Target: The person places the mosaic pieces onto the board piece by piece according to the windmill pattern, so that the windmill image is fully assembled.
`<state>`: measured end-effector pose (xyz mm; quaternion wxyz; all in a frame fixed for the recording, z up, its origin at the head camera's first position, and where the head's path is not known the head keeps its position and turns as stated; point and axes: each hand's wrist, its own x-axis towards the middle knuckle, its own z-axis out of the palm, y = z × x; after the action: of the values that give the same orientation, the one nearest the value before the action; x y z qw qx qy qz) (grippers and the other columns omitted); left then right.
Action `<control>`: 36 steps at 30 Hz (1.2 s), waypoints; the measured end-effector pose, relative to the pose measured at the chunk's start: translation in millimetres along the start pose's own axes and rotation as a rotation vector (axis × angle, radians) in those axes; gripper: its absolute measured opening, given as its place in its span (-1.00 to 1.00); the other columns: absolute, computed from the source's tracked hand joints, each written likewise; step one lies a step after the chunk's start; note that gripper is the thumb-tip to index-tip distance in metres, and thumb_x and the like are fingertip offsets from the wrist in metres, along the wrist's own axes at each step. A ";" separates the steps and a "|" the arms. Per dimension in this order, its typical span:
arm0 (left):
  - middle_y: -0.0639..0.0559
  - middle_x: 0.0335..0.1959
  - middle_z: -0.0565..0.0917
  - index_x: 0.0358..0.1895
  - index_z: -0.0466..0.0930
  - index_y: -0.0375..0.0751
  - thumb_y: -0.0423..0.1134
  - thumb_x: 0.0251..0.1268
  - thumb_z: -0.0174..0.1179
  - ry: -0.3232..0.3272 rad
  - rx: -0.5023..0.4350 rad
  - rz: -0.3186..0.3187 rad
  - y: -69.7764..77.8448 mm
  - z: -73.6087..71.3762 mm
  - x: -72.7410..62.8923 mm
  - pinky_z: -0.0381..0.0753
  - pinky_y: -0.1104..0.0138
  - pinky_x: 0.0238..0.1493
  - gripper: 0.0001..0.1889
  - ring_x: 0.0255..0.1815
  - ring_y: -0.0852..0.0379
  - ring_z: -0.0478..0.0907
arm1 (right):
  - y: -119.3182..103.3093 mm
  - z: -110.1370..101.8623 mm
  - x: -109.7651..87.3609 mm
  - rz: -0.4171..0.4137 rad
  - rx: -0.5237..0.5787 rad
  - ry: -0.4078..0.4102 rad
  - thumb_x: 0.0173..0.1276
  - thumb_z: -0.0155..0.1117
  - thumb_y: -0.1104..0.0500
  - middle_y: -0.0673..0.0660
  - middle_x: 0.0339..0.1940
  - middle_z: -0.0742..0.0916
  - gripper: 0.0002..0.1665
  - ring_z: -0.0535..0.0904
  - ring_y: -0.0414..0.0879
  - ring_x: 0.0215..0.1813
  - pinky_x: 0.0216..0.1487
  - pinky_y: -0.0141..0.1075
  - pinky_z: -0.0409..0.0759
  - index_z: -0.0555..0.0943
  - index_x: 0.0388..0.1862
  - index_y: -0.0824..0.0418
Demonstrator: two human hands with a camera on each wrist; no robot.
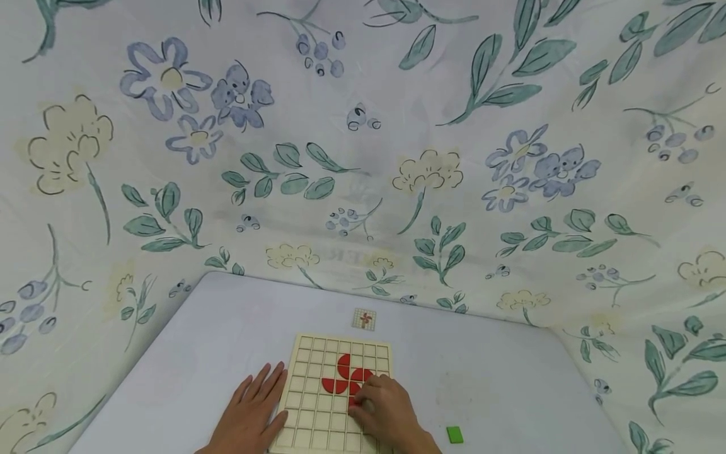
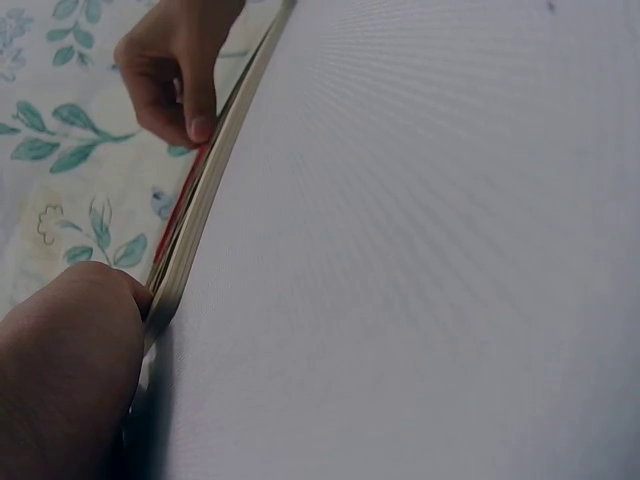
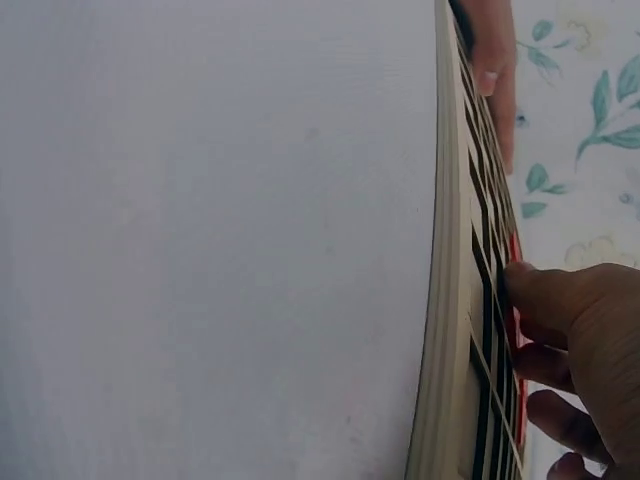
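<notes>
A pale wooden grid board (image 1: 306,400) lies on the white table, with several red quarter-round pieces (image 1: 336,386) in a pinwheel near its middle. My left hand (image 1: 251,407) rests flat along the board's left edge, fingers straight and thumb at the rim. Bent over the board, my right hand (image 1: 387,407) pinches a red piece (image 1: 353,401) just below the pinwheel; its fingers partly cover that piece and the ones beside it. In the right wrist view, the right thumb (image 3: 535,290) is down at the red pieces, close over the grid.
Beyond the board lies a small pattern card (image 1: 364,319) showing a red pinwheel on a grid. A green square tile (image 1: 455,435) sits on the white table (image 1: 510,378) to the right of my right hand. Floral cloth (image 1: 363,208) hangs behind and around the table.
</notes>
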<state>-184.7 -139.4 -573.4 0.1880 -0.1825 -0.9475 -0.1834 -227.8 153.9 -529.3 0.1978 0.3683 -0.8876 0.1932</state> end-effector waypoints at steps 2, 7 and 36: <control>-0.12 0.47 0.29 0.43 0.31 -0.32 0.05 0.39 0.15 -0.013 -0.017 -0.007 1.6 -2.8 1.2 -0.18 0.15 0.43 -0.31 0.47 -0.16 0.14 | -0.6 0.1 0.9 0.021 0.015 -0.016 0.07 0.59 -0.01 -0.20 -0.43 0.64 -0.81 0.50 -0.32 -0.36 -0.31 -0.51 0.46 0.73 -0.49 0.01; -0.11 0.49 0.26 0.44 0.30 -0.33 0.05 0.40 0.13 -0.049 -0.041 -0.024 3.7 -6.9 2.7 -0.04 0.02 0.36 -0.31 0.49 -0.17 0.11 | 0.9 -2.4 0.3 0.015 0.052 -0.059 0.11 0.57 0.09 -0.18 -0.39 0.64 -0.91 0.50 -0.32 -0.32 -0.28 -0.55 0.46 0.78 -0.45 0.03; -0.09 0.50 0.23 0.45 0.29 -0.31 0.09 0.40 0.11 -0.087 -0.047 -0.044 2.9 -6.3 2.7 -0.01 -0.01 0.36 -0.29 0.50 -0.16 0.09 | 45.0 -57.6 -58.6 0.391 -0.054 -0.170 0.17 0.49 0.06 -0.31 -0.38 0.56 -0.92 0.46 -0.32 -0.29 -0.28 -0.32 0.57 0.73 -0.36 -0.04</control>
<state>-184.0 -138.7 -566.0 0.1384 -0.1739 -0.9540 -0.2015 -210.5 245.3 -518.2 0.0906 0.1985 -0.9606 0.1723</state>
